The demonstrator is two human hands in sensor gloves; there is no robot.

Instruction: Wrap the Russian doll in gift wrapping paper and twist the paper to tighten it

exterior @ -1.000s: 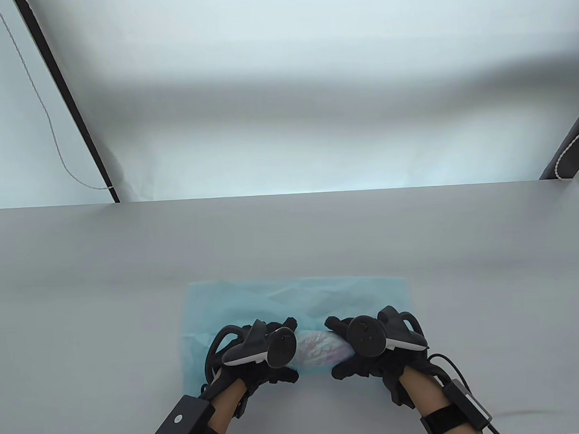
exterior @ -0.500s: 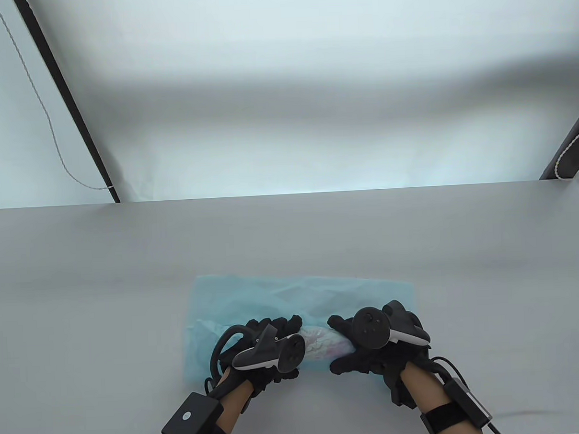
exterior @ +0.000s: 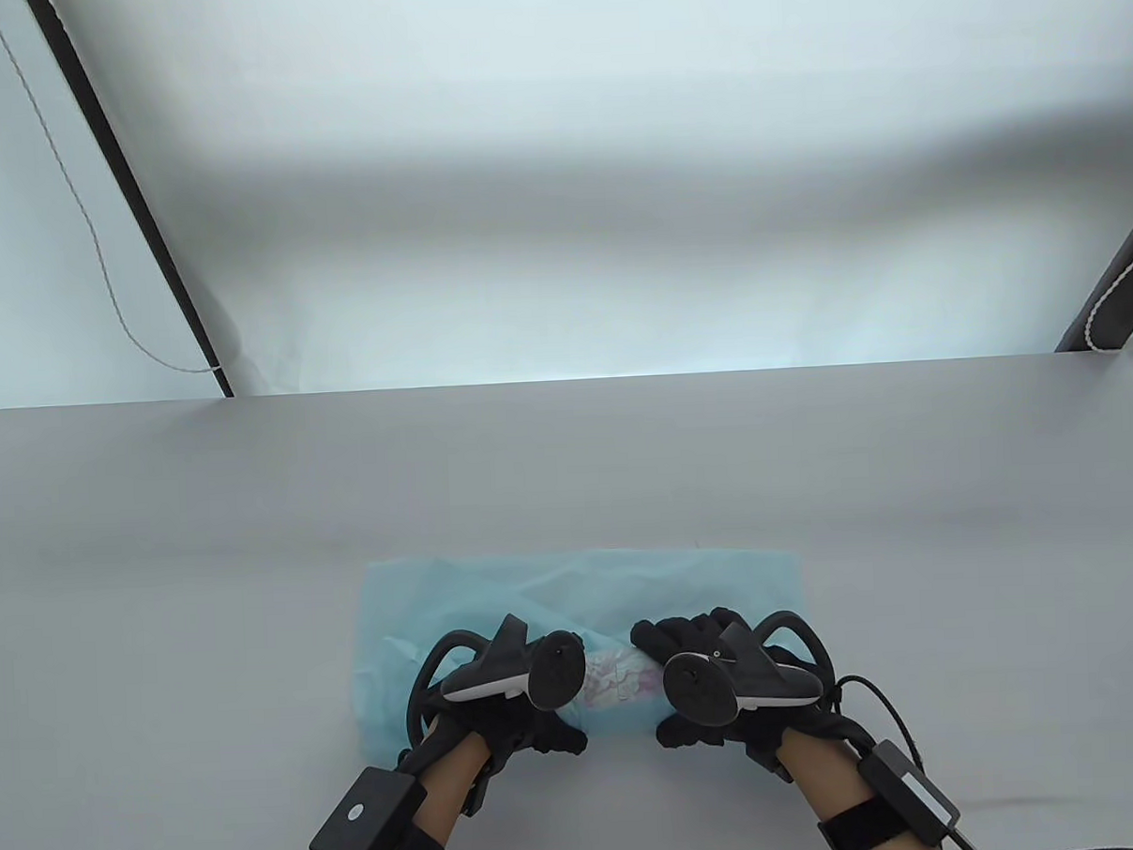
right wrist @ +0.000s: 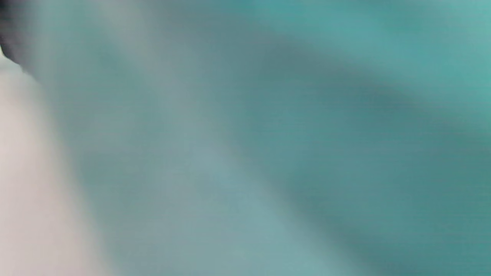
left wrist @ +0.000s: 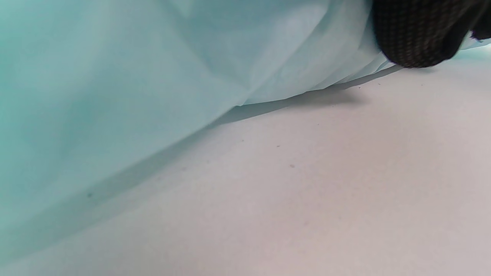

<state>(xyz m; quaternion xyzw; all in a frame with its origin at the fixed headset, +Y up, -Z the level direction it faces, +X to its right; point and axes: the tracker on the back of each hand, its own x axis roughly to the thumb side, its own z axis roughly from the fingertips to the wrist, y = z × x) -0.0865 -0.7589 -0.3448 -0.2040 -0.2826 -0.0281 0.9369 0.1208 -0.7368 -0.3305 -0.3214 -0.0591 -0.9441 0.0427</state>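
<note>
**Doll held inside blue paper**

The doll (exterior: 617, 678) lies on its side near the front edge of the surface (exterior: 569, 472), partly covered by the blue paper (exterior: 573, 584). The left hand (exterior: 504, 705) and right hand (exterior: 728, 686) curl around its two ends, gripping paper and doll together. The right wrist view is a blur.

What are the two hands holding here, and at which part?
Both hold the paper-covered doll: the left hand grips its left end, the right hand its right end, through the blue wrapping paper.
</note>
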